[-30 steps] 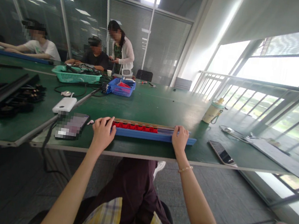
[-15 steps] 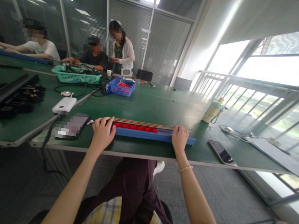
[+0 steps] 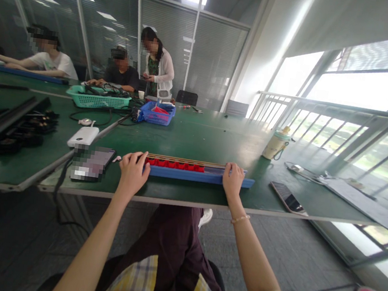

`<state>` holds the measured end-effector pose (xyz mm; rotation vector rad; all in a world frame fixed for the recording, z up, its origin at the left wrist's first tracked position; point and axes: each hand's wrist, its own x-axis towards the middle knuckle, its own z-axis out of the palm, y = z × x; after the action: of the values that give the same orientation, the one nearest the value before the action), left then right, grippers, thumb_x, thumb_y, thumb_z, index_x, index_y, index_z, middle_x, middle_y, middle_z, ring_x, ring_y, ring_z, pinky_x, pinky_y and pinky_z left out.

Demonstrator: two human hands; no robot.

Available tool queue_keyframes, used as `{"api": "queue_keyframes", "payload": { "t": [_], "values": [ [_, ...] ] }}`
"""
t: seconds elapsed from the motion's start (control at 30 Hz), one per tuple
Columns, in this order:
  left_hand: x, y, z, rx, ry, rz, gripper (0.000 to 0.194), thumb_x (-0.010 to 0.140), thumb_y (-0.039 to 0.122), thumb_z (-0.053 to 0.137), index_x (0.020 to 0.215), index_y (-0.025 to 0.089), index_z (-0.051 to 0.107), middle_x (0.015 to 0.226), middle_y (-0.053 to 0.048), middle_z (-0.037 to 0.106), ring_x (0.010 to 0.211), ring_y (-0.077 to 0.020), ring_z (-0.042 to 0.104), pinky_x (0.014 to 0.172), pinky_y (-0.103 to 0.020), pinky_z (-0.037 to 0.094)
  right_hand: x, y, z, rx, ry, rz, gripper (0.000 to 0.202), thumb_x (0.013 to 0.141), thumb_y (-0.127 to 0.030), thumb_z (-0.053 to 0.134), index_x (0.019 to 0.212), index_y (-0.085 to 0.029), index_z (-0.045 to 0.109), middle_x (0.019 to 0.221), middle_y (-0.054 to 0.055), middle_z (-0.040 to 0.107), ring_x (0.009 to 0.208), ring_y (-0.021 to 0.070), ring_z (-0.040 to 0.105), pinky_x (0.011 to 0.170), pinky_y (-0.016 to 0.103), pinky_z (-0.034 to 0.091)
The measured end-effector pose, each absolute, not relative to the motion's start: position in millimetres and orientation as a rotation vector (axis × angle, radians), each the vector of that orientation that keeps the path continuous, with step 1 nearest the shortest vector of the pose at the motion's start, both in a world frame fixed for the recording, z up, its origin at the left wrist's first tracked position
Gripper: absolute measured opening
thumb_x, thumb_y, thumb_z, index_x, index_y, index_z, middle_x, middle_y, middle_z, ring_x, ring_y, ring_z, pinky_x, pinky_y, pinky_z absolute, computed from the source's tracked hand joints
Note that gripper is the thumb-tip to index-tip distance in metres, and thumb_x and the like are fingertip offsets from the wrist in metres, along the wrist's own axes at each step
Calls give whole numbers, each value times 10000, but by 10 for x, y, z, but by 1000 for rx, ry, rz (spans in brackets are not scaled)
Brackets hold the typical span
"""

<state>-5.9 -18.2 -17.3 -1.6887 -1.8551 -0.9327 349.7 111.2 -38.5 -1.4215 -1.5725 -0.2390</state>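
A long blue tray [image 3: 189,176] lies along the front of the green table. Red pieces [image 3: 176,165] sit in a row inside it, from its left end to past the middle, and thin tan strips run along its far side. My left hand [image 3: 134,170] grips the tray's left end, thumb on the near side and fingers over the top. Toward the right end, my right hand [image 3: 233,179] is wrapped over the tray in the same way, and a short length of blue sticks out beyond it.
A phone [image 3: 93,164] and a white power bank [image 3: 83,136] lie at left, another phone [image 3: 288,198] at right. Behind are a green basket [image 3: 99,100], a blue basket [image 3: 158,115] and a bottle [image 3: 275,144]. Across the table are three people.
My hands and the tray have not visibly moved. The seated person in black across the table has shifted their head and hands slightly.
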Motion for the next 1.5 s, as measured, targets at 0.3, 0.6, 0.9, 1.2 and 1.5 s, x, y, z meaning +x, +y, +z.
{"api": "queue_keyframes", "payload": {
  "t": [0.3,0.6,0.9,1.2,1.5],
  "values": [
    [-57,-188,-168,-1692,-1856,-946,465,961,353,407,1327,156,614,1281,-156,599,1176,-346,433,957,-498,370,3487,1101,-379,-1457,-1572,-220,384,1014,-354,324,973,-175,661,984,132,713,938,265,534,859,357,337],
    [-61,-183,-169,-1695,-1855,-948,466,961,359,406,1330,164,613,1280,-154,597,1175,-342,425,965,-501,369,3495,1120,-396,-1471,-1569,-226,386,1014,-360,323,969,-179,660,977,130,712,922,262,532,842,355,330],
    [-55,-191,-159,-1702,-1858,-958,470,953,353,404,1328,163,613,1277,-159,594,1177,-340,418,968,-501,361,3492,1122,-397,-1492,-1578,-214,380,1017,-351,326,979,-180,663,967,121,720,920,262,538,849,360,321],
    [-50,-200,-157,-1710,-1864,-957,476,951,347,399,1340,164,604,1280,-169,590,1176,-341,410,959,-513,365,3490,1102,-380,-1490,-1596,-225,398,1022,-349,307,992,-170,661,959,126,714,914,258,537,838,353,315],
    [-50,-191,-161,-1707,-1881,-960,470,953,351,407,1338,170,606,1277,-165,586,1185,-341,413,973,-505,367,3480,1084,-364,-1516,-1608,-237,398,1029,-338,303,976,-172,661,949,122,709,895,246,537,822,337,307]
  ]
}}
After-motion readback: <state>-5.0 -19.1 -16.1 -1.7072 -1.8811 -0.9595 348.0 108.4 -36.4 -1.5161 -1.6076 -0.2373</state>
